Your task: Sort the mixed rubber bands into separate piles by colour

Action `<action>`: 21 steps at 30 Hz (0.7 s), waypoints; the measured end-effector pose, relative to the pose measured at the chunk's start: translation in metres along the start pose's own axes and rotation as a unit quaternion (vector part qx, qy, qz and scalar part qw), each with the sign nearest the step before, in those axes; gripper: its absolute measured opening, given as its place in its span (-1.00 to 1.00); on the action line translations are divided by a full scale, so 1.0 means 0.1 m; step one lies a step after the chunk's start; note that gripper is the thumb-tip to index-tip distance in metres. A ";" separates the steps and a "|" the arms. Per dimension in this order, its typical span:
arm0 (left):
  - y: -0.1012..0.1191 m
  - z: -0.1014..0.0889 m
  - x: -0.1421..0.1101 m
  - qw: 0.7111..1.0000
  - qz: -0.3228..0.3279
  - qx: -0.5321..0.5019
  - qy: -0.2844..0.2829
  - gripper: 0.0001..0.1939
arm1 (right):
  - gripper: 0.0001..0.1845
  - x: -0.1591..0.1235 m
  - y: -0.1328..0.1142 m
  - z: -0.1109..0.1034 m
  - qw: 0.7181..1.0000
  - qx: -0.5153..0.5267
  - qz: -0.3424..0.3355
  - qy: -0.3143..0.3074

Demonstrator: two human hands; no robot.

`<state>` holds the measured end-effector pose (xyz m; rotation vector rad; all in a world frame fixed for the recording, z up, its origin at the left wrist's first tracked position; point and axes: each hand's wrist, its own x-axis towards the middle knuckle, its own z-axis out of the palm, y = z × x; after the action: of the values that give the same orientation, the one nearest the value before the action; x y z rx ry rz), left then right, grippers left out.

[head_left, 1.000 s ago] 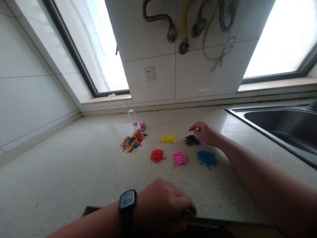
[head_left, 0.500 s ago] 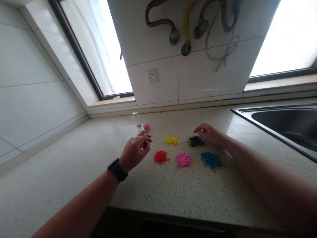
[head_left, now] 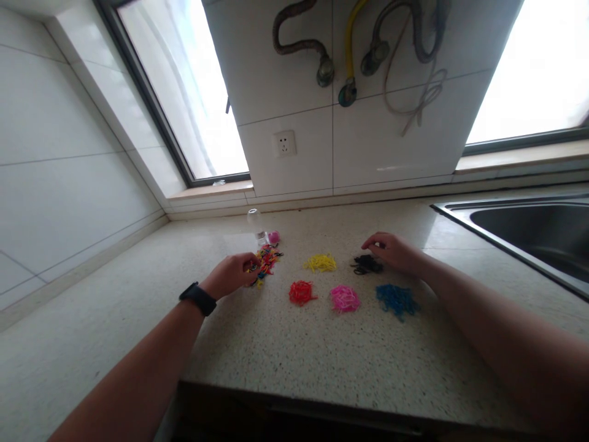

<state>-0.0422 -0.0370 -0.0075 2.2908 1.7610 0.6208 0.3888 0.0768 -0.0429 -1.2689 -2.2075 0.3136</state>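
My left hand (head_left: 232, 273), with a black watch (head_left: 197, 298) on the wrist, has its curled fingers at the left edge of a mixed-colour pile of small rubber bands (head_left: 268, 259). Its fingertips are partly hidden, so what they pinch cannot be made out. My right hand (head_left: 391, 250) rests with bent fingers just behind and right of a pile of black rubber bands (head_left: 367, 264). Anything between those fingers is too small to see. Between the hands lie yellow rubber bands (head_left: 321, 263); nearer me are red (head_left: 301, 293), pink (head_left: 345, 298) and blue rubber bands (head_left: 396, 299).
Behind the mixed pile stand a clear plastic bottle (head_left: 256, 226) and a small pink object (head_left: 273, 237). The speckled countertop (head_left: 294, 362) ends at a front edge close to me. A metal sink (head_left: 529, 221) is set in at the right. A tiled wall rises behind.
My left hand has moved left and slightly back onto the mixed pile, uncovering more of it. My right hand stays by the black bands. The view has shifted slightly.
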 end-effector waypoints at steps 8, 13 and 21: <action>-0.07 0.01 0.02 0.999 -0.007 0.032 -0.036 -0.69 | -0.71 0.00 0.00 0.01 1.000 0.005 0.007 -0.010; -0.14 0.04 0.04 0.998 -0.023 0.039 -0.032 -0.67 | -0.71 0.00 0.03 0.02 1.000 0.006 0.005 -0.021; -0.22 0.05 0.05 0.999 -0.025 0.024 -0.029 -0.70 | -0.71 0.00 0.04 0.02 0.999 0.002 0.003 -0.035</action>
<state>-0.0585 -0.0258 -0.0195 2.2637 1.8206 0.5035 0.3907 0.0792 -0.0459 -1.2805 -2.2620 0.3694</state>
